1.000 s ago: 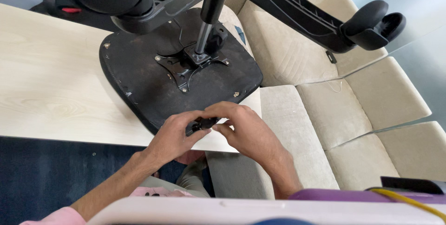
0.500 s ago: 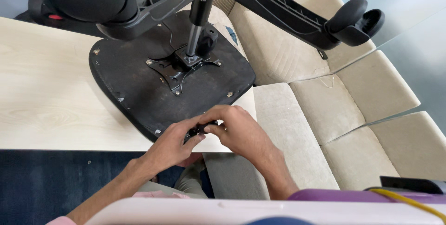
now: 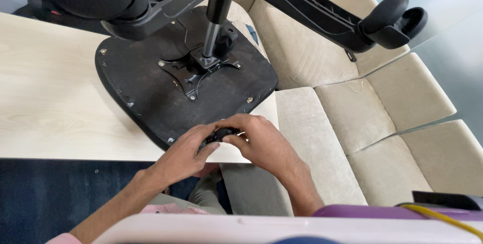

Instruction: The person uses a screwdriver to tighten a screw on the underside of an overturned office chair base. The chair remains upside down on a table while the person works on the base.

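surface: pale wooden table point(image 3: 50, 103) | on it: upturned black chair seat point(image 3: 186, 93), lying flat at the table's right end, its right corner overhanging the edge | left of seat: bare wood

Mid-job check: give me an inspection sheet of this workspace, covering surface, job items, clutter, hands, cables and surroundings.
Surface: pale wooden table, bare part to the left.
Job's things: upturned black chair seat lying on the table, its metal column rising to the wheeled base; one caster at upper right; a small black part between both hands.
Clutter: nothing seen.
Hands: left hand and right hand both pinch the small black part at the table's near edge.
Cables: yellow cable, bottom right.
Surroundings: beige sofa on the right; dark blue floor.
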